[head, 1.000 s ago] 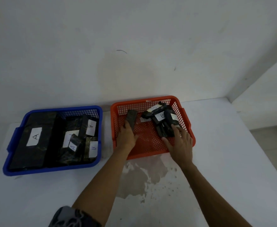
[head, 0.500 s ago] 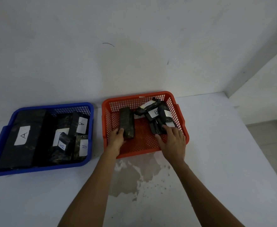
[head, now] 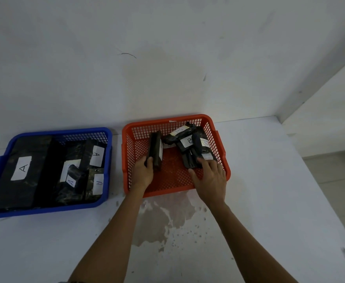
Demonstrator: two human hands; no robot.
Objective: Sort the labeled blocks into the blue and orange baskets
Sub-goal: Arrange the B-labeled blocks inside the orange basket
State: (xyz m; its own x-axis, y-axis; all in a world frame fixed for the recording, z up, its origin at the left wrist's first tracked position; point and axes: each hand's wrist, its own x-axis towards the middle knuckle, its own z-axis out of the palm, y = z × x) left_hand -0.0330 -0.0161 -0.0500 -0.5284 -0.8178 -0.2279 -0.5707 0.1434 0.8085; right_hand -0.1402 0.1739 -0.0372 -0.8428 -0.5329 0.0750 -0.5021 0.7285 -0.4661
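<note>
The orange basket [head: 220, 146] stands on the white table against the wall. Inside it my left hand [head: 143, 172] grips the near end of a dark block [head: 155, 149] turned on its edge, its white label facing right. My right hand [head: 210, 178] rests on a pile of dark blocks labeled B [head: 190, 142] at the basket's right side, fingertips touching the nearest one, fingers spread. The blue basket [head: 51, 209] to the left holds several dark blocks with white A labels [head: 22, 168].
The white table [head: 269, 201] has a worn brownish patch [head: 163, 219] just in front of the orange basket. A white wall rises right behind both baskets. The table's right edge drops to a tiled floor [head: 337, 172].
My left hand has tipped the dark block from lying flat up onto its edge inside the orange basket. My right hand stays on the B pile. The view has shifted slightly.
</note>
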